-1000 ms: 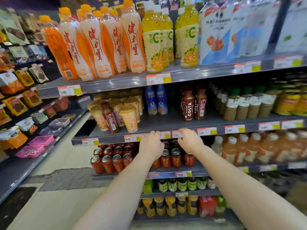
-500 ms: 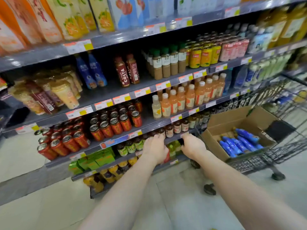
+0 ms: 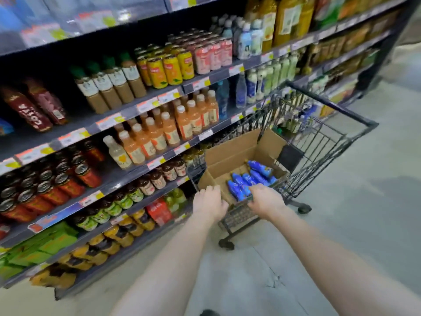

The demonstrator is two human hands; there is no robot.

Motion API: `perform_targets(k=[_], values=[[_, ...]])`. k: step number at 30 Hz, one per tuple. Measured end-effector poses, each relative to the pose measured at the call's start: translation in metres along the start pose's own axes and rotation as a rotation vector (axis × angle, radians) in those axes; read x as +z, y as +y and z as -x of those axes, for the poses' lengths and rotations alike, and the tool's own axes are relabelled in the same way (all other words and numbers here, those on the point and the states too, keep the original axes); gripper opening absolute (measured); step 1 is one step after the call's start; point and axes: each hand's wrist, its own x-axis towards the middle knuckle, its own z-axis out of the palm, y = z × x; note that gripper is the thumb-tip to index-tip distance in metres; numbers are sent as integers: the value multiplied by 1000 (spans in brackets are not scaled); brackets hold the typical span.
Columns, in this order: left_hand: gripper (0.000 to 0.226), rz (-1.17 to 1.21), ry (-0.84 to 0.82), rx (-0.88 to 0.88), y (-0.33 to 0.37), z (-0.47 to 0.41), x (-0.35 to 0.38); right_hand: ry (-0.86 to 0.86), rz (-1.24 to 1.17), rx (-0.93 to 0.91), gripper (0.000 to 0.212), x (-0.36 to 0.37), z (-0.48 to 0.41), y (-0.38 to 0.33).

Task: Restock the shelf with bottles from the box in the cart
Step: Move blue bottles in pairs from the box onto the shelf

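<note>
Both hands hover at the near end of the box (image 3: pixel 230 153), which sits in the cart (image 3: pixel 328 103). The left hand (image 3: pixel 209 202) hangs over the box's near left corner with loose fingers, holding nothing. The right hand (image 3: pixel 266 200) has its fingers bent down onto the near ends of the blue bottles (image 3: pixel 249 180). Motion blur hides whether it grips one.

The bottles lie on their sides on the box floor, packed together just ahead of the right hand. The step in hand looks like picking them up. It would go best to wrap each hand round one bottle's body, not its cap, lift clear of the box wall, and then turn left to the shelf (image 3: pixel 114 176) beside the left hand. Lying bottles can roll, so take the nearest ones first. The box looks to be mostly emptied, with several bottles left.
</note>
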Motion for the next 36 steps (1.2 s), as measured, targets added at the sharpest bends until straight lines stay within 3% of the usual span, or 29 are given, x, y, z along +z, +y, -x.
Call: perform_targets(k=[4, 12, 18, 21, 30, 36], values=[[42, -31, -28, 2, 44, -37, 2, -41, -49, 71, 35, -4, -22, 52], [38, -25, -119, -69, 73, -136, 28, -120, -35, 36, 36, 3, -115, 123], [44, 152, -231, -244, 66, -228, 58, -203, -52, 69, 40, 7, -221, 171], [46, 129, -303, -296, 57, -258, 70, -274, -55, 83, 40, 9, -261, 184], [44, 161, -430, -445, 47, -323, 90, -409, -16, 27, 43, 41, -356, 222], [45, 351, -506, -658, 57, -356, 115, -590, 53, -36, 51, 84, -426, 263]])
